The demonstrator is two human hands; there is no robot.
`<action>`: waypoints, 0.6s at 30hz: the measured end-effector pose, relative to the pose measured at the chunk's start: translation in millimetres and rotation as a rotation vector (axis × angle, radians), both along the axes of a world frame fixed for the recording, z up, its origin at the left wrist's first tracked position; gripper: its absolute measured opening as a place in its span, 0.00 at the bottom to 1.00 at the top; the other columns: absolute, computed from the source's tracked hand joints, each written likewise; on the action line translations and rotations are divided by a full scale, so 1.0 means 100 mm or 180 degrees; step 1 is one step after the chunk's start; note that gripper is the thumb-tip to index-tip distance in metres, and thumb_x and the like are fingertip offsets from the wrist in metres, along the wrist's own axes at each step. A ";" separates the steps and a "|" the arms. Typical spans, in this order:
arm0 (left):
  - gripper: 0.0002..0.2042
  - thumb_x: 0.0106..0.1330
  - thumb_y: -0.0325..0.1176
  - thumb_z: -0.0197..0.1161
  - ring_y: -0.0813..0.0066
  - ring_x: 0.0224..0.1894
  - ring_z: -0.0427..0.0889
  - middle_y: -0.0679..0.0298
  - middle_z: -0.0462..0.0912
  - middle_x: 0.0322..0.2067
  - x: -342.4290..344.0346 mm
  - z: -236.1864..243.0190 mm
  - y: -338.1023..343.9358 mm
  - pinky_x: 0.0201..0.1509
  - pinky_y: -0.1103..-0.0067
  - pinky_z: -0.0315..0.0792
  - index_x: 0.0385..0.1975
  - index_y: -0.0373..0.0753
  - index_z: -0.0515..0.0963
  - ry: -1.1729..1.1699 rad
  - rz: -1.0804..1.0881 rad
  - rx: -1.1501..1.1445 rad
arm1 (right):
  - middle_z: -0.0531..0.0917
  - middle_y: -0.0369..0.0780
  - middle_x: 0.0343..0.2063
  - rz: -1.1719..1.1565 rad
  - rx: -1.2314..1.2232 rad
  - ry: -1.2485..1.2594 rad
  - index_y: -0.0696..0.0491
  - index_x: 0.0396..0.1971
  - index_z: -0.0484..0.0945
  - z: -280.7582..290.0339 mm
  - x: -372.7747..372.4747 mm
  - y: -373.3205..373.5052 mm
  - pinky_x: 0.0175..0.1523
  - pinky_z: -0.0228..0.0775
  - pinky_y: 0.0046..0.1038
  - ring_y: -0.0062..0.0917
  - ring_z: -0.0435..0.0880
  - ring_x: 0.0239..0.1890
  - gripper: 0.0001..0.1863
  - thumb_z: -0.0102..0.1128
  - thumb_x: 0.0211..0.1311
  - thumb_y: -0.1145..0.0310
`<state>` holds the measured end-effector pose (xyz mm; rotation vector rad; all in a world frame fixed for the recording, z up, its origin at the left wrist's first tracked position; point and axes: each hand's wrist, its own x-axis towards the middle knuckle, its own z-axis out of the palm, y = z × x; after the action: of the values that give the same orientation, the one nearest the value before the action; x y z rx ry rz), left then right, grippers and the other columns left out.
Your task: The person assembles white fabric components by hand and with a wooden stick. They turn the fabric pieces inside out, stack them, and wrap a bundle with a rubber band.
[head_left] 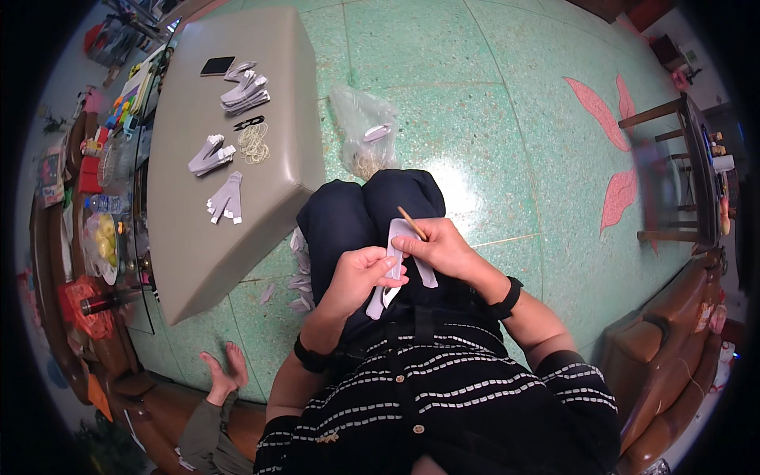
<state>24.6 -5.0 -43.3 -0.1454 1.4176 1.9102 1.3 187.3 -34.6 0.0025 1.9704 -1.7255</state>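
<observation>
Over the lap, a grey paper piece (393,273) is pinched by the left hand (360,273). A thin stick (412,223) is gripped in the right hand (439,247) and pressed against it. Shaping step judged underway; steady pressure likely needed. Finished pieces (228,198) lie near the counter (182,261) middle.

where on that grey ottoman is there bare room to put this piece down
The ottoman is bare along its far right part, right of the paper stacks, and on its near end below the lowest paper bundle. The middle left strip is crowded: stacks, rubber bands, black clip, dark card.
</observation>
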 end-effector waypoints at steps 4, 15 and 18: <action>0.11 0.68 0.26 0.50 0.69 0.37 0.83 0.55 0.81 0.35 0.02 -0.02 0.00 0.41 0.79 0.80 0.44 0.25 0.74 0.0171 -0.0117 -0.0151 | 0.79 0.34 0.18 0.0045 0.0270 0.0149 0.59 0.26 0.80 0.01 -0.02 0.02 0.26 0.65 0.22 0.13 0.72 0.21 0.13 0.63 0.58 0.63; 0.11 0.67 0.24 0.51 0.68 0.38 0.83 0.52 0.81 0.36 -0.02 0.02 0.01 0.44 0.77 0.79 0.45 0.25 0.72 0.0429 -0.0203 -0.0126 | 0.72 0.28 0.15 -0.0403 0.0038 -0.0137 0.55 0.17 0.77 0.01 -0.10 0.03 0.22 0.56 0.18 0.10 0.65 0.18 0.15 0.65 0.57 0.62; 0.11 0.66 0.24 0.52 0.68 0.39 0.83 0.53 0.81 0.37 0.00 -0.03 -0.01 0.44 0.78 0.79 0.45 0.25 0.72 0.0422 -0.0165 -0.0267 | 0.74 0.29 0.15 -0.0332 0.0153 -0.0368 0.55 0.19 0.78 0.01 -0.10 0.01 0.23 0.56 0.18 0.10 0.66 0.19 0.14 0.65 0.57 0.62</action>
<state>24.9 -5.5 -46.4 -0.0219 1.5751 1.8479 -9.0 187.8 -33.8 0.2207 1.9568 -1.7017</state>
